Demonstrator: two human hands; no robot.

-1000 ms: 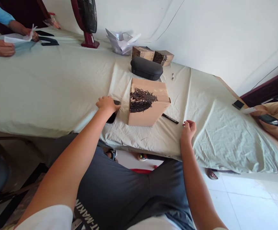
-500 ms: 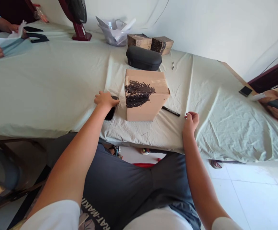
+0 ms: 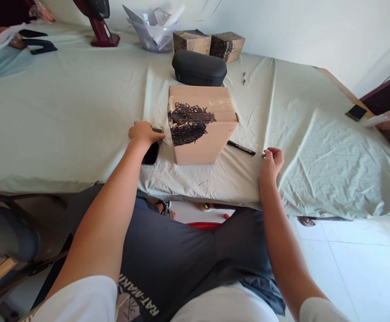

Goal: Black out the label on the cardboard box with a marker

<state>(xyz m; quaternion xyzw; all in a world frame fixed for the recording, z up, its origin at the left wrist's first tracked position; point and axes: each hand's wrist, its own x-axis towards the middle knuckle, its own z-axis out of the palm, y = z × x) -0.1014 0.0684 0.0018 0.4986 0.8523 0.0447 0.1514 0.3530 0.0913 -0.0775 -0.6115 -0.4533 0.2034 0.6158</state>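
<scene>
My left hand (image 3: 143,133) lies over the upper part of a black smartphone (image 3: 152,153) on the cloth, its thumb across the phone and its fingers bent around the far side. Just right of it stands a cardboard box (image 3: 199,152) with dense black scribbles on its left part. A black marker (image 3: 242,147) lies beside the box. To the right of the marker, my right hand (image 3: 272,163) rests on the cloth with its fingers curled in. Whether something small sits between those fingertips I cannot make out.
Behind the box are a black hard case (image 3: 199,69), two smaller scribbled boxes (image 3: 191,42) and a plastic basket of papers (image 3: 152,38). A small pen-like item (image 3: 244,78) lies to their right. Other people's hands show at both sides. A dark red stand (image 3: 103,33) is back left.
The view has shifted a little. My left hand's fingers, spread before, are now drawn in over the phone. My right hand stays beside the marker, fingers still curled.
</scene>
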